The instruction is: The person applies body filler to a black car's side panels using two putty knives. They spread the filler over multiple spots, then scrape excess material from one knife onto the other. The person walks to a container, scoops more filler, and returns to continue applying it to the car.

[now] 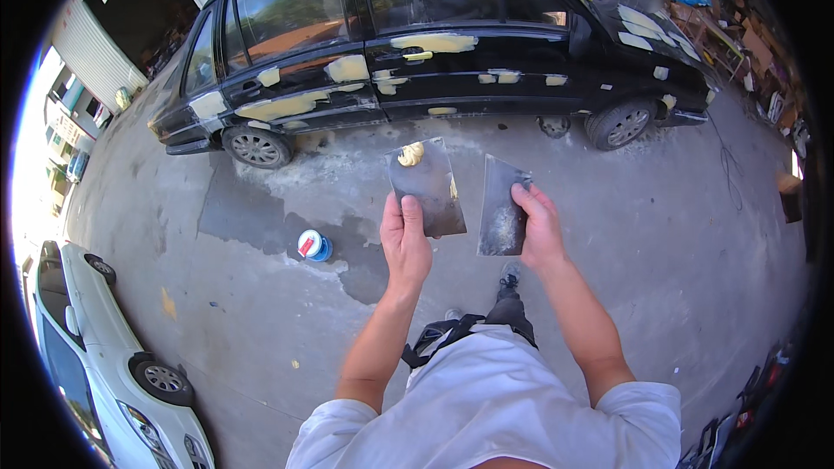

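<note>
Filler, a small yellowish dab (410, 155), sits near the top edge of a flat metal spreader plate (427, 187), and that plate is what the left hand (405, 239) grips: fingers closed around its lower edge, thumb laid up its face, so the plate tilts up in front of the body with the dab kept on the far end, away from the fingers. Just beside it, the right hand (539, 230) is clamped on a second metal spreader (501, 207), pinching its right edge between thumb and fingers; this blade looks smeared and dull but carries no lump that I can make out. The two hands are apart, the plates held side by side with a narrow gap between them, both faces turned up toward the head, which seems a way of keeping the paste in view and off the ground

Beyond the plates stands a black car (417, 43), side on, its doors and wings patched with pale yellowish filler (282, 107) of much the same colour as the dab. On the concrete floor (660, 243), left of the left hand, a round tin with a blue body (313, 246) stands by a dark wet stain. A white car (95, 356) fills the lower left corner, and clutter lines the far right
</note>
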`<action>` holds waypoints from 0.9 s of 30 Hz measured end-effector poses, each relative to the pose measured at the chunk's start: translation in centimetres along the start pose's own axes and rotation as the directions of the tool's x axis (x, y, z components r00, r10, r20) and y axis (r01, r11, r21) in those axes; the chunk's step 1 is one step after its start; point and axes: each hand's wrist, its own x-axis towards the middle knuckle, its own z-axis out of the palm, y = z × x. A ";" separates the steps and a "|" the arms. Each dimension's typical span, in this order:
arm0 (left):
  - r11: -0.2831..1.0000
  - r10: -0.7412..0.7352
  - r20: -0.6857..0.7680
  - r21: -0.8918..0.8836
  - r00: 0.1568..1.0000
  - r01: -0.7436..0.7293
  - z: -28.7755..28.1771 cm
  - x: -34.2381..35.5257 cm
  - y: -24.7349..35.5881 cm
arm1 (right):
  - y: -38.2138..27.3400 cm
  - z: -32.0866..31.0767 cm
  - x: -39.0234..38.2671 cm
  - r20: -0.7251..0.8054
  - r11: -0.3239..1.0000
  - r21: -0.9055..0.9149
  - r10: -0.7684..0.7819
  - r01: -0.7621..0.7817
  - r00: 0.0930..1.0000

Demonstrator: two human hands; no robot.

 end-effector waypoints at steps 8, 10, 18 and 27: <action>0.685 0.478 0.247 0.496 0.843 -0.534 2.2 -3.8 -2.1 | 2.7 2.8 -0.6 -0.168 0.997 0.081 -0.007 0.020 0.986; 0.588 0.473 0.332 0.571 0.816 -0.573 1.9 -4.4 -2.5 | 2.6 3.1 -0.7 -0.145 0.997 0.065 -0.029 0.039 0.989; 0.498 0.346 0.458 0.650 0.819 -0.574 1.0 -5.3 -2.6 | 1.3 3.8 -0.7 0.052 0.998 -0.045 -0.042 0.044 0.998; 0.431 0.230 0.517 0.705 0.824 -0.563 0.4 -4.7 -0.3 | 0.5 3.7 -1.0 0.272 0.997 -0.065 -0.012 0.031 0.962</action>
